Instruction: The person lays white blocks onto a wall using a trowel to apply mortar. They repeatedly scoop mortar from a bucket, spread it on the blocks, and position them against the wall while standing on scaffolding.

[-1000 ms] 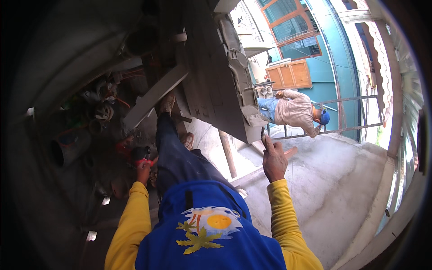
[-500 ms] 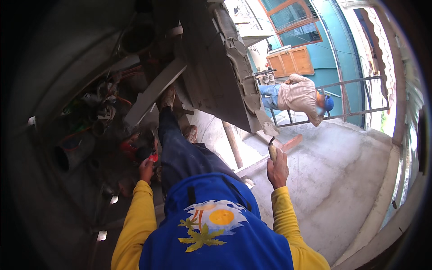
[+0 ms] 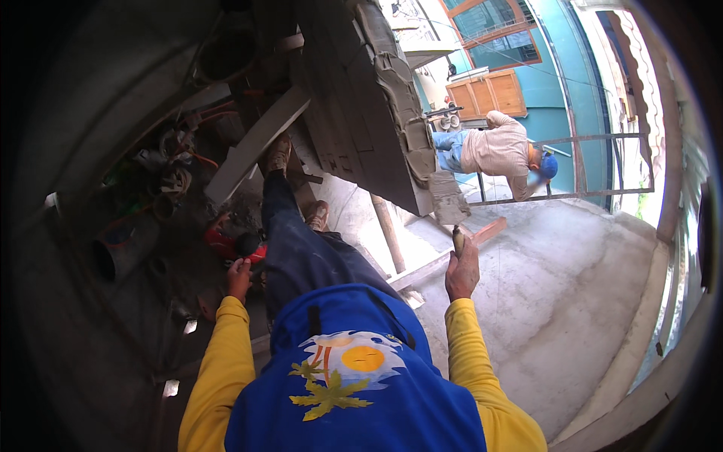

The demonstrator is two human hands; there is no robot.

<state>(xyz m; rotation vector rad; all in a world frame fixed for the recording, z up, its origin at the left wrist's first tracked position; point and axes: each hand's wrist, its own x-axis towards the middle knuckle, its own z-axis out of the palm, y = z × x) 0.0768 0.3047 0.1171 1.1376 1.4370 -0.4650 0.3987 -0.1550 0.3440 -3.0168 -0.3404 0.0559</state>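
My right hand (image 3: 462, 273) is wrapped round the handle of a trowel (image 3: 459, 239), right of centre. The trowel's grey, mortar-smeared blade seems to lie against the near end of a mortar-covered edge (image 3: 416, 151) on a dark panel. Lower left, my left hand (image 3: 239, 279) is closed, its fingers drawn together in shadow. Whatever it holds, if anything, I cannot make out. Just past its fingertips is a red and black object (image 3: 226, 239), too dark to name.
A pale board (image 3: 256, 143) slants beside my legs. Buckets (image 3: 124, 252) and tangled gear fill the dark left side. Concrete (image 3: 542, 301) spreads at right, with a wooden piece (image 3: 488, 229) on it. Beyond, a person in a blue cap (image 3: 497, 151) bends by a metal frame (image 3: 602, 192).
My right hand has turned slightly and brought the trowel blade up to the end of the mortared edge. My left hand has shifted slightly. The other person has bent and lowered an arm.
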